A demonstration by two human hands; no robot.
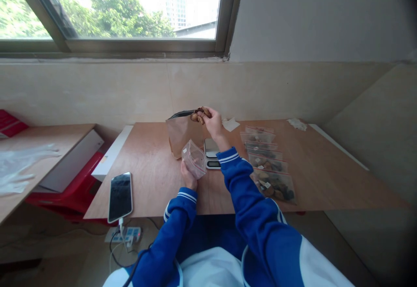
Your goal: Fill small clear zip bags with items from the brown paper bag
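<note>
our right hand [213, 122] pinches a clump of brown pieces [201, 114] over the paper bag [184, 137] near the table's [325, 178] far edge; our left hand [188, 177] grips the open clear pouch [194, 158] (mouth tilted up). best we keep the pouch steady and move the clump right over its mouth before loosening.

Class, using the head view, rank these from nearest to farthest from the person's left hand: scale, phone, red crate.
1. Scale: just right of the left hand.
2. Phone: left, at the table's front edge.
3. Red crate: farther left, below the table.
</note>
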